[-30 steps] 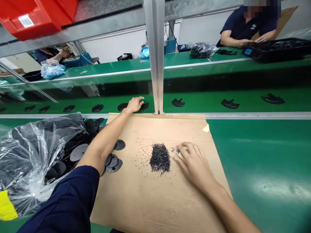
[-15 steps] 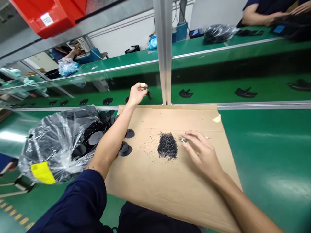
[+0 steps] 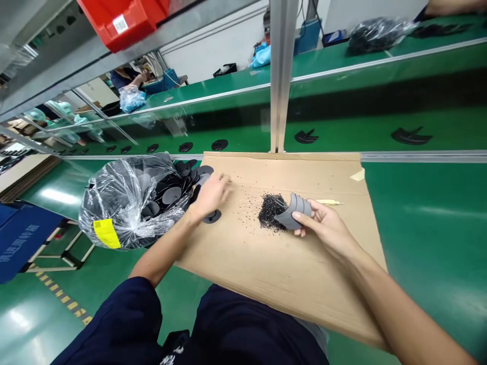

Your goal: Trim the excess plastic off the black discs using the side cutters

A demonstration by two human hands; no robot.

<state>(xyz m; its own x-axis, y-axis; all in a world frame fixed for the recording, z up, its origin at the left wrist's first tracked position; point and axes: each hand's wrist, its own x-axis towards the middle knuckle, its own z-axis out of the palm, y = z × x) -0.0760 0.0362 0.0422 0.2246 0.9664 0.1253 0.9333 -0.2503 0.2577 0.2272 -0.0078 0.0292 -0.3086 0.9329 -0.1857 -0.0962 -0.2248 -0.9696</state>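
My right hand [image 3: 323, 221] grips a curved grey plastic piece [image 3: 299, 210] with ridged, overlapping bands, thumb on its face. Its left edge overhangs a heap of tiny black parts [image 3: 271, 210] on the cardboard sheet [image 3: 266, 263]. Just behind those fingers is a thin yellow pen-like tool [image 3: 329, 202]; whether it is held or lying there I cannot tell. My left hand [image 3: 213, 192] is over the cardboard's left side, beside some black discs [image 3: 213, 217]. Motion smears its fingers, and whether they hold anything does not show.
A clear plastic bag [image 3: 114, 195] full of black discs stands to the left. Beyond the cardboard, dark fan-shaped pieces [image 3: 307, 136] lie spaced along a green belt [image 3: 251, 139]. A metal post [image 3: 280, 76] rises at the cardboard's far edge; a red bin [image 3: 125, 23] hangs upper left.
My left hand has come back from over the belt, where it held a dark piece, to beside the discs. A curved grey piece is now in my right hand. The view has shifted.
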